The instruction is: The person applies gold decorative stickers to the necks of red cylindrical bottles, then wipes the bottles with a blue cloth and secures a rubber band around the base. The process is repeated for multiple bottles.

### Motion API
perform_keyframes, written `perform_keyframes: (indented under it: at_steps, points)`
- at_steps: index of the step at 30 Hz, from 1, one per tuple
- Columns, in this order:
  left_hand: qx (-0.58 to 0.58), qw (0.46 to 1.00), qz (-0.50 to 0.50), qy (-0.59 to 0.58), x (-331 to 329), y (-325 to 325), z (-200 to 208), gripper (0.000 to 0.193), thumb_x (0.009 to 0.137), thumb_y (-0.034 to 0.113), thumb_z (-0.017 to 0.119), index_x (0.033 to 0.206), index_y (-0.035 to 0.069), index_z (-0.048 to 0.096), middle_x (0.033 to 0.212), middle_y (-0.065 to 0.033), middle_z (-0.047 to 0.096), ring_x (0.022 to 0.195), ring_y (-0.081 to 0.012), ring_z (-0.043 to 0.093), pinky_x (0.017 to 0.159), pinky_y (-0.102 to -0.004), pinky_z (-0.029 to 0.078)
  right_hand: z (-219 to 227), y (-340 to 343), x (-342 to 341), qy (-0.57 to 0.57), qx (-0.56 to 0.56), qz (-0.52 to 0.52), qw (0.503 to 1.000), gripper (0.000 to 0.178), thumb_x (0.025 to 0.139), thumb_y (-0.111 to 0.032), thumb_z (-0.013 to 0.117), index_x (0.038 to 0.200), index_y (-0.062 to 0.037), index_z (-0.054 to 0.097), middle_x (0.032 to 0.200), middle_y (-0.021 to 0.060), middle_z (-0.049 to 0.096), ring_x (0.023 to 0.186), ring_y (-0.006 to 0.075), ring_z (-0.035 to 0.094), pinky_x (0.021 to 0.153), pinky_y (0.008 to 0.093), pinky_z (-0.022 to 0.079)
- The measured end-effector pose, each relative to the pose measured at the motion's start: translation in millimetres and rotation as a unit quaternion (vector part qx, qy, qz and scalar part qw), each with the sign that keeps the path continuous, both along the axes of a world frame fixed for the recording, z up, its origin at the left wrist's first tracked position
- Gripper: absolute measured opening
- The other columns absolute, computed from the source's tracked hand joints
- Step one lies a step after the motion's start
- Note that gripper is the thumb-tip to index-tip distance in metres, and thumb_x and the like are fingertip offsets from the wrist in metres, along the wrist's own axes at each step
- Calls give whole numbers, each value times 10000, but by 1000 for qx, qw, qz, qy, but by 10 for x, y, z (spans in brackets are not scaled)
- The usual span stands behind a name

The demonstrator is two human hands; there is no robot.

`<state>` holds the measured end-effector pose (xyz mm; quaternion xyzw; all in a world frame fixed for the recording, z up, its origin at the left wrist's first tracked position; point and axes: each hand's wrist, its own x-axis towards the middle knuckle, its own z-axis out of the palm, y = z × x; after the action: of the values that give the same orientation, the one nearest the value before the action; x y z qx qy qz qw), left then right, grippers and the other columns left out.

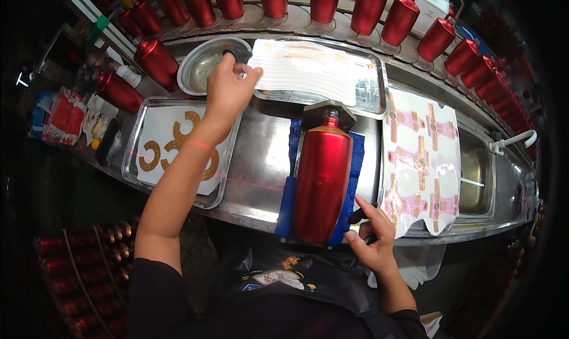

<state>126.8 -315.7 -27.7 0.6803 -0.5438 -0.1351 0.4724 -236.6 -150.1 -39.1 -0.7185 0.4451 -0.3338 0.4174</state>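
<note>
Left fingers [237, 72] curled on dark sponge [236, 56].

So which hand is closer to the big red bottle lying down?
Right. The right hand sits beside the red bottle's lower end; the left hand reaches away to the metal bowl.

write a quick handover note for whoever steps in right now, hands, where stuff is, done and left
Left hand reaches out to the round metal bowl, fingers on a small dark thing at its rim.
Right hand rests at the base of the red bottle, gripping a small dark item I cannot identify.
Bottle lies on its side on a blue cloth, bare of any decal.
Gold decals sit in the left tray; a pink and gold decal sheet lies to the right.
Done: bottle positioned. Left: apparently decorating it.
</note>
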Motion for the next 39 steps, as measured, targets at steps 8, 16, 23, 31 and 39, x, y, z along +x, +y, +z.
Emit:
perform_keyframes:
  at_steps: [8, 16, 23, 31, 39]
  points:
    - [159, 970, 136, -124, 531, -1202, -496, 730, 646, 261, 885, 1212, -97, 594, 1093, -240, 709, 1018, -348, 700, 893, -389, 544, -39, -202, 49, -38, 29, -123, 991, 606, 788, -5, 716, 1380, 29, 590, 902, 37, 604, 579, 37, 464, 566, 186, 372]
    - [90, 973, 109, -182, 445, -984, -207, 379, 688, 201, 820, 915, -11, 603, 898, -227, 725, 891, -417, 706, 802, -477, 550, 158, -544, 25, -45, 22, -159, 986, 548, 830, 6, 678, 1373, -4, 610, 982, 25, 601, 606, 14, 437, 554, 167, 355]
    - [-3, 937, -345, -56, -1123, -220, 842, 258, 854, 81, 736, 1011, -34, 566, 799, -99, 676, 743, -148, 669, 655, -306, 535, 604, -1669, 409, -140, 1, -4, 990, 588, 823, -77, 699, 1398, -50, 579, 959, 30, 647, 587, 6, 457, 540, 189, 370]
    - [-9, 943, -285, 171, -1354, 970, 833, 411, 897, 43, 739, 1269, 6, 567, 895, -66, 721, 808, -115, 697, 723, -233, 559, 806, -926, -287, -155, 199, 3, 968, 180, 856, -204, 746, 860, -49, 653, 645, -53, 555, 508, 2, 444, 446, 171, 281]
    - [12, 956, -150, 251, -1389, 2267, 83, 358, 878, 21, 755, 1189, 17, 579, 813, 34, 671, 655, 10, 500, 581, -163, 376, 439, 163, 21, -140, 275, -37, 951, 95, 876, -83, 742, 859, -32, 664, 684, -39, 601, 550, 1, 476, 493, 172, 314]
